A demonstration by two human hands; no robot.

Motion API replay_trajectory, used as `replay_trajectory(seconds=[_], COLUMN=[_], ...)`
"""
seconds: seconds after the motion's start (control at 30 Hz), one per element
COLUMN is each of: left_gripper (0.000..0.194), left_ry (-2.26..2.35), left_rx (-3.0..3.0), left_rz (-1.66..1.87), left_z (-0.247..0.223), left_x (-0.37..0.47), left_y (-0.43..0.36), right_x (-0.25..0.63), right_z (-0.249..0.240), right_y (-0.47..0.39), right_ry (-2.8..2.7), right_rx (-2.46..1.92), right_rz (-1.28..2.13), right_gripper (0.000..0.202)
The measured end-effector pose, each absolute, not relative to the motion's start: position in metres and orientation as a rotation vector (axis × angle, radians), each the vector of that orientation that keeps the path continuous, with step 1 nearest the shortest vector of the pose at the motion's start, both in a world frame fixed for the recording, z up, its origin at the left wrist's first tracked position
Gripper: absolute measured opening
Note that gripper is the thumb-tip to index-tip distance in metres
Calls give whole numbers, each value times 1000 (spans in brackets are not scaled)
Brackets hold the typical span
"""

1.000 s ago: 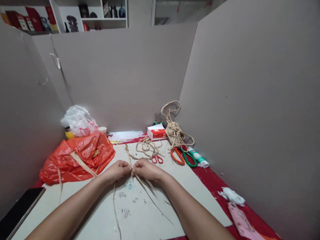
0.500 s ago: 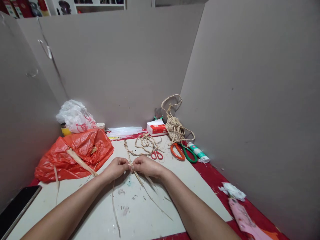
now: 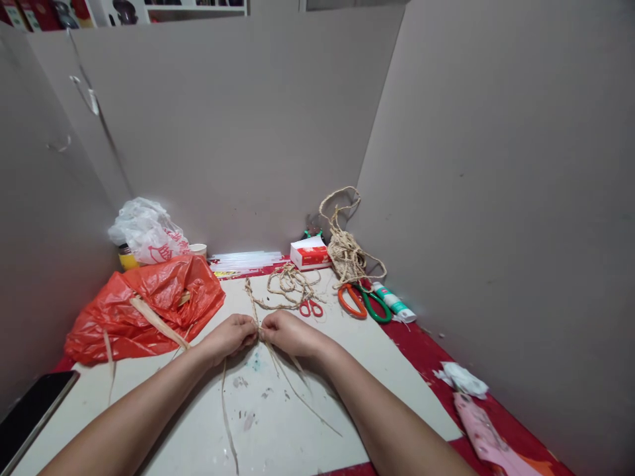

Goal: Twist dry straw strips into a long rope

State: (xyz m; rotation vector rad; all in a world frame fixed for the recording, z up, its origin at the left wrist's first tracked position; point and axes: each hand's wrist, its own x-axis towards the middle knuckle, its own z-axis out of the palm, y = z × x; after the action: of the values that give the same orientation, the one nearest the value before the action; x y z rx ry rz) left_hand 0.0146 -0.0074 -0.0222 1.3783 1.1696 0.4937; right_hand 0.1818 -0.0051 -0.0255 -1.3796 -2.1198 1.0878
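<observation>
Versus half a second ago: hands barely move, left hand has its fingers tucked a bit tighter, and the pale loose strands below the right hand look thinner and more spread. Versus a second ago, the camera tips down, so less of the shelf shows; scissors, bag and box stay put on the table. Both hands pinched nearly closed, fingertips meeting or almost, both on the lower end of the braided cord; exact grip hidden by the fingers. Cord lies over the white board, running away from the fingertips to a bend, then seemingly on into a loose coil just beside the red scissors. It's straw-tan, thin, lumpy with twist, a little frayed; the strands are flat, lighter, untwisted, fanning toward the wearer. Another long strand trails below the left hand. Red bag on the left, tissue-type box behind.
</observation>
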Motion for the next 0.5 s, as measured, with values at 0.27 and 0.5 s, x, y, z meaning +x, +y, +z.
replay_trajectory(seconds=[0.27,0.5], left_gripper=[22,22], left_ry=[1203,1168], left_rx=[1368,1302], left_rz=[569,625], left_z=[-28,-26], left_x=[16,13], left_y=[-8,-11], right_x=[183,167], right_z=[-11,-12], right_y=[-11,-28], right_ry=[-2111,-2156], right_rx=[-1406,-1354], right_rz=[1188,1384], right_gripper=[16,19])
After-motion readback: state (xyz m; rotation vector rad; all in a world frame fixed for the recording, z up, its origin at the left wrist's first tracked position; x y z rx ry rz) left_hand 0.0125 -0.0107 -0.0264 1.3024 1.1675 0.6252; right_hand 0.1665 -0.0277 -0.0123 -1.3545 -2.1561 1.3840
